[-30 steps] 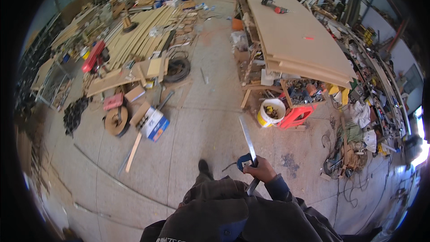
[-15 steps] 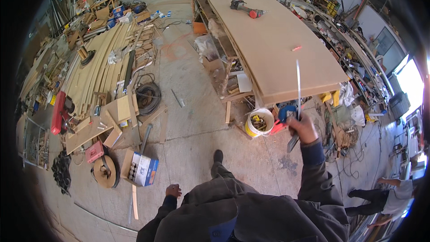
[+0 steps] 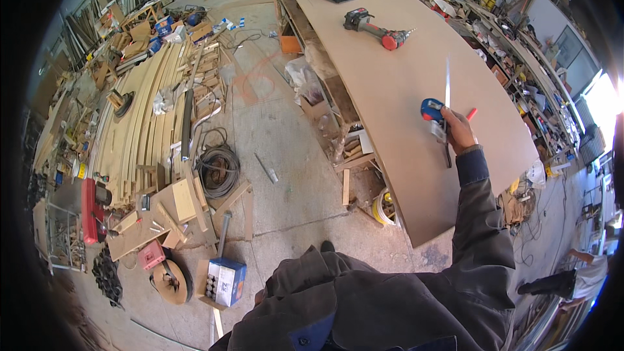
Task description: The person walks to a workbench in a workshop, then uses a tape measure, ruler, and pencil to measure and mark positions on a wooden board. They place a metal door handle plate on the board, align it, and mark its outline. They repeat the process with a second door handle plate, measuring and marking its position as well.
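My right grip [image 3: 459, 131] is closed around a blue tape measure [image 3: 431, 108] and a slim metal strip [image 3: 447, 84], right of centre in the frame, over the tan tabletop [image 3: 390, 91]. The tape measure's case is rounded, with red at its lower edge; the strip gleams pale above my fingers and looks dark below. Print marks the white-and-blue box [image 3: 227, 283] at lower left. The strip's long axis runs nearly vertical, bright end toward the frame's top. I cannot tell my left grip's state.

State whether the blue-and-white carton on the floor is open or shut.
Open: the carton has a brown flap folded outward, and cylindrical items show inside.
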`<state>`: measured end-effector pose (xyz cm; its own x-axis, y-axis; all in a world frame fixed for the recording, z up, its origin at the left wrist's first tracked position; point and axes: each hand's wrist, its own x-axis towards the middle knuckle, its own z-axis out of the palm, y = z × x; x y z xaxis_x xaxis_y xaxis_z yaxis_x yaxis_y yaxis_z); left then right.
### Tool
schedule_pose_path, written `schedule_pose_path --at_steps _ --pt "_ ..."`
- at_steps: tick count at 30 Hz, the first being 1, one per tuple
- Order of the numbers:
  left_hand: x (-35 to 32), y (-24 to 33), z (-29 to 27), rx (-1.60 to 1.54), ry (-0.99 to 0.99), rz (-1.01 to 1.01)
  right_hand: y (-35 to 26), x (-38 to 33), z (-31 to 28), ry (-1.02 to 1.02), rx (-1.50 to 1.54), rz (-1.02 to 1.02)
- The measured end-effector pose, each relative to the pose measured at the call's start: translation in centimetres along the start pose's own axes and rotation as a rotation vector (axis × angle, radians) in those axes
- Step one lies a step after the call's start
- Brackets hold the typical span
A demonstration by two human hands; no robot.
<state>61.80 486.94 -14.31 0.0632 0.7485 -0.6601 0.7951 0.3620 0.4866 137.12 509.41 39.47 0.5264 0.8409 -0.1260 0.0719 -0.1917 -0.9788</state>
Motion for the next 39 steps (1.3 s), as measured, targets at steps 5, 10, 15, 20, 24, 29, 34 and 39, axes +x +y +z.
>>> schedule_pose_path --at_steps 5,10,15,20,24,29,34,39 --pt "8.2 3.6 -5.3 0.051 -0.04 0.033 3.0 8.0 -4.6 0.424 -0.635 -0.141" --pt "18.9 7.6 -11.8 0.165 -0.066 0.215 10.2 13.4 -16.2 0.6 -0.897 0.16" --pt "27.9 17.1 -18.9 0.093 0.022 0.279 14.1 14.6 -19.0 0.747 -1.281 0.121" --pt "30.4 37.4 -26.9 -0.136 -0.198 0.305 13.3 12.6 -20.9 0.592 -1.223 0.375" --pt "30.1 49.6 -29.5 -0.358 -0.233 0.5 9.8 13.8 -17.5 0.463 -1.004 0.451" --pt "22.5 61.5 -29.6 -0.483 -0.412 0.658 3.4 10.1 -7.1 0.532 -0.232 0.17" --pt "17.2 69.8 -29.2 -0.478 -0.582 0.775 6.2 7.1 -3.7 0.463 -0.798 -0.002" --pt "16.2 73.2 -28.4 -0.382 -0.625 0.815 1.7 7.2 3.4 0.442 -1.082 0.084"
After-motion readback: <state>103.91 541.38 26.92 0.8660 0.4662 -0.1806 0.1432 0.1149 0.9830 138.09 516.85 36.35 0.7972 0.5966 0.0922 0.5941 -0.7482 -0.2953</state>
